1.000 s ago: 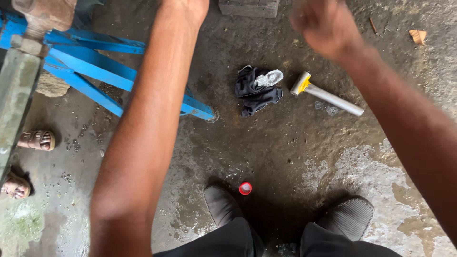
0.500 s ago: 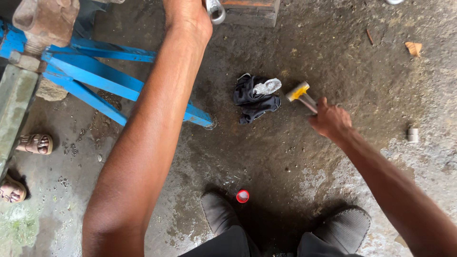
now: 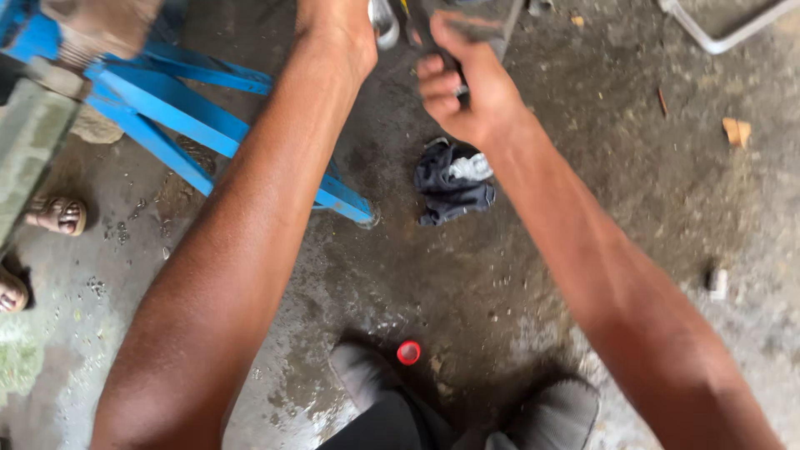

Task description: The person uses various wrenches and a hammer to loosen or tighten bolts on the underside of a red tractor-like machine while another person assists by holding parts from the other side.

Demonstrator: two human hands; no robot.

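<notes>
Your right hand [image 3: 467,92] was closed around a grey tool handle [image 3: 471,21] near the far edge of the view; its upper end ran out of frame and was blurred, so what kind of tool it was could not be told. Your left hand [image 3: 337,33] reached to the same far edge, just beside a small shiny metal piece [image 3: 385,21]; whether its fingers were open or gripping could not be told, since they were cut off by the frame.

A dark cloth bundle [image 3: 452,179] lay on the concrete floor [image 3: 583,208] below your right wrist, with the blue metal frame [image 3: 208,125] to its left. A red cap [image 3: 408,352] sat by your near shoes [image 3: 362,375].

As a judgement, the work went best with the grip kept firm and low on the handle, the left fingers held clear of the tool's path, and both feet planted on the damp floor.
</notes>
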